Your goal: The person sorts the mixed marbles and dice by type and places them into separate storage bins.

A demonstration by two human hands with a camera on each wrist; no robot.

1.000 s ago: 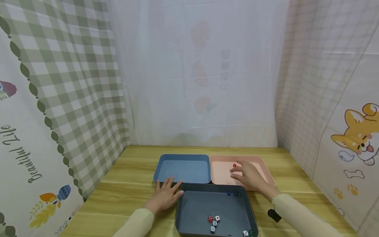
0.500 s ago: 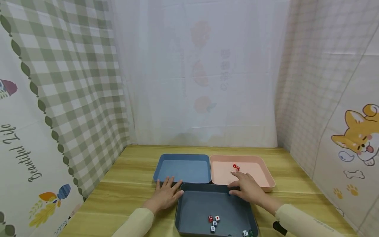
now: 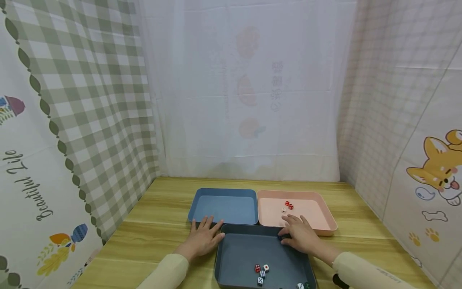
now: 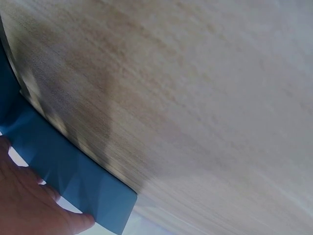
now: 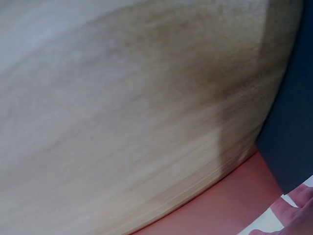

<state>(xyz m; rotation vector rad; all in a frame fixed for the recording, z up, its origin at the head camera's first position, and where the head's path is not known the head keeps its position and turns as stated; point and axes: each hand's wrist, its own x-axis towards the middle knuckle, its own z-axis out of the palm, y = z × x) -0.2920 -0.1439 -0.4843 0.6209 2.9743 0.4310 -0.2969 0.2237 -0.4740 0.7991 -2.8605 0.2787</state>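
My right hand (image 3: 301, 237) reaches over the far right corner of the dark grey tray (image 3: 249, 249), thumb and index finger pinching a dark blue die (image 3: 280, 237). The right wrist view shows only fingertips, not the die. Two red dice (image 3: 290, 206) and a white die (image 3: 284, 210) lie in the pink tray (image 3: 325, 216). My left hand (image 3: 203, 237), fingers spread, rests at the dark tray's far left corner and the near edge of the blue tray (image 3: 223, 206). In the dark tray are a red die (image 3: 257, 268) and several white dice (image 3: 262, 274).
A white die (image 3: 300, 285) and a green die (image 3: 307, 285) sit in the dark tray's near right corner. The three trays stand close together on a wood-grain table (image 3: 162, 220). Checked cloth (image 3: 108, 100) and white cloth (image 3: 249, 100) hang around it.
My right hand has drawn back from the pink tray to the dark tray's far right corner. A second red die now shows in the pink tray. My left hand stays put.
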